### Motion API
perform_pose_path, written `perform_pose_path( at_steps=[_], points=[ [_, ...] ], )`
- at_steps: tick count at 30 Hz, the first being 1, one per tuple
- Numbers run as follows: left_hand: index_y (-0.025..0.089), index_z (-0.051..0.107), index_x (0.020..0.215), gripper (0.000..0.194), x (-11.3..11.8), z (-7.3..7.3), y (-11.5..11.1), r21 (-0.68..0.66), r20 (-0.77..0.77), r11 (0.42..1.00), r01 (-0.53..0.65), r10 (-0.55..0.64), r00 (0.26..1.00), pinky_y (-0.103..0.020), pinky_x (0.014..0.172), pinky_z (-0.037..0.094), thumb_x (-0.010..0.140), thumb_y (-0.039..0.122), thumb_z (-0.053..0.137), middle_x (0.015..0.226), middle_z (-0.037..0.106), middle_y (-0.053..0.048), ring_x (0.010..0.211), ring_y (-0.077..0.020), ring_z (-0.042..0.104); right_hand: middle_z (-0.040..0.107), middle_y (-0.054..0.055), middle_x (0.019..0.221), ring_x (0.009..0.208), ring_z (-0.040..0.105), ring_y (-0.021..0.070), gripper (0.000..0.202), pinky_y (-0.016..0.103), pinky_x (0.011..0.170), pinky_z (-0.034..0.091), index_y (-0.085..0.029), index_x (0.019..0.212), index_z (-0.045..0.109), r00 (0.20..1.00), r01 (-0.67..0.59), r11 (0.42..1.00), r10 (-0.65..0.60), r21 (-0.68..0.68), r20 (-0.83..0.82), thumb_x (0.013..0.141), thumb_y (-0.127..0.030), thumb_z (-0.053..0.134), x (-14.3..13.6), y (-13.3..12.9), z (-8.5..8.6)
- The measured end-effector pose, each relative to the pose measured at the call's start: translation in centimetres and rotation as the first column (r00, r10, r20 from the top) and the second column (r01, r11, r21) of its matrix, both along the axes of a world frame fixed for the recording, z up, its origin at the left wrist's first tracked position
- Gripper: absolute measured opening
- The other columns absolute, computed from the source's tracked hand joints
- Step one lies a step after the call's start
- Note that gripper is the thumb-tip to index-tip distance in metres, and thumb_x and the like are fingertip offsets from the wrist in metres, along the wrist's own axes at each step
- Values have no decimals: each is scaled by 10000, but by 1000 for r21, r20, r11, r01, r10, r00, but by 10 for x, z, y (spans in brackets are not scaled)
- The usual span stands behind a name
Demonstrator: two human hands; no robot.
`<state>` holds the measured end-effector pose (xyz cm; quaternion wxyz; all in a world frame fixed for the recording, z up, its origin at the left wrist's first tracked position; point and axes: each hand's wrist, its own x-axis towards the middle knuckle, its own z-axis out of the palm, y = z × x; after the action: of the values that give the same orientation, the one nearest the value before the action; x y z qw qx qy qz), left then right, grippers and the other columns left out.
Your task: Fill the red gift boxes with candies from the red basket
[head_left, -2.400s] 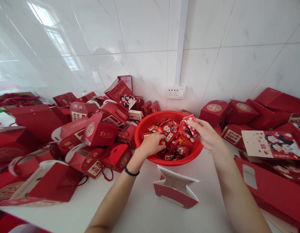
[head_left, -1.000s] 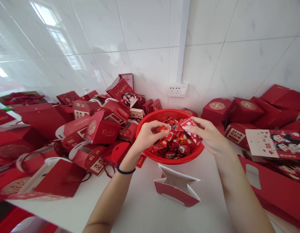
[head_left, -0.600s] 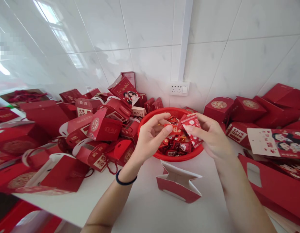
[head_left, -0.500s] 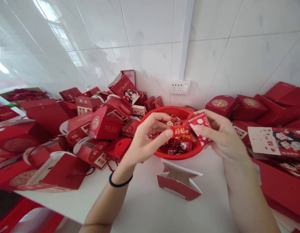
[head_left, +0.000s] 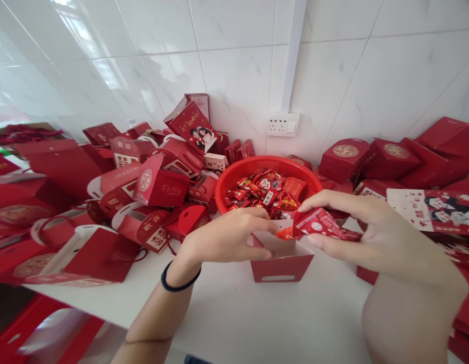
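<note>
A small red paper box [head_left: 283, 269] with a pale inside stands on the white table, its top spread apart. My left hand [head_left: 225, 236], with a dark band at the wrist, is closed on its upper left edge, fingers and thumb at the rim. Over the box's right side my right hand [head_left: 371, 232] pinches red wrapped candies [head_left: 321, 224], one with white dots. An orange-red wrapper [head_left: 286, 233] shows at the box's mouth beside them. Just behind, a red plastic basket [head_left: 221, 189] holds many wrapped candies [head_left: 268, 196].
Red gift boxes [head_left: 162, 186] are heaped on the left, some with open tops. More red boxes [head_left: 344, 157] and a printed carton [head_left: 431, 211] lie at the right. A wall socket [head_left: 282, 125] sits on the tiles behind. The white table's [head_left: 242, 313] front edge slants at lower left.
Both hands have come down from above the basket to the box. The right hand brought the candies along. The box has turned slightly, and its mouth is wider.
</note>
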<state>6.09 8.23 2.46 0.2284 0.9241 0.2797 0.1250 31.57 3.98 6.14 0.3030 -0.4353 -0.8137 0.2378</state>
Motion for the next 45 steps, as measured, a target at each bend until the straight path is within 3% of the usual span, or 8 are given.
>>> perform_pose_path(
  at_steps=[7,13,18,21,30,36,42,45],
  points=[
    [242,690,1271,541,3,4,-9,-31,-109,998,-63,59,992,-282,774,501,760,324,845,1097,653,-36,944,-211,660,796,38,1076,958,755,238,215,309,819,599,-258,1059,761,988,-119,986,105,116,114,866,-252,668,-1,1,-1],
    [190,695,1106,410,11,3,-22,49,-151,998,-42,49,987,-281,685,487,772,402,802,1002,633,-37,833,-200,640,792,37,1117,871,766,183,393,245,693,599,-268,1188,772,954,-254,963,235,85,187,871,-125,588,-1,-1,-1],
    [237,627,1328,601,8,1,-16,10,-106,1000,-27,28,994,-285,766,514,766,351,808,1073,647,-30,938,-213,666,806,9,1168,984,779,190,424,262,817,609,-279,1223,770,931,-297,951,269,82,247,910,-101,546,-3,0,-8],
    [239,631,1353,637,4,0,-8,-25,-74,1000,-7,5,997,-292,798,519,753,323,827,1094,659,-39,972,-222,668,795,27,1200,1001,774,203,362,269,794,607,-258,1158,785,938,-269,958,237,99,252,930,-127,536,-3,3,-9],
    [209,715,1179,454,-2,-4,9,-55,30,998,26,-24,999,-309,849,525,746,285,829,1089,676,-44,958,-209,658,749,59,1088,863,720,178,331,272,711,553,-229,1133,774,968,-231,971,223,67,114,909,-119,558,-14,17,-8],
    [173,718,1009,322,-1,-6,11,-92,66,995,44,-38,997,-326,887,523,721,248,841,1088,691,-52,991,-224,659,779,38,1048,846,711,170,334,289,779,555,-213,1120,767,933,-357,933,358,-37,37,890,-86,560,-24,20,-12],
    [195,713,1174,451,-2,-5,9,-82,66,996,42,-37,997,-325,879,532,746,273,830,1148,691,-66,1013,-234,673,729,49,954,826,684,175,211,301,742,540,-199,1041,784,963,-259,962,264,89,-58,927,-167,609,-21,21,-14],
    [186,714,1168,442,-1,-5,8,-75,58,997,24,-20,998,-321,871,533,744,246,826,1150,694,-68,1004,-230,678,748,30,934,823,689,163,184,290,758,544,-210,1068,781,965,-238,969,244,66,-98,937,-199,651,-21,21,-15]
  ],
)
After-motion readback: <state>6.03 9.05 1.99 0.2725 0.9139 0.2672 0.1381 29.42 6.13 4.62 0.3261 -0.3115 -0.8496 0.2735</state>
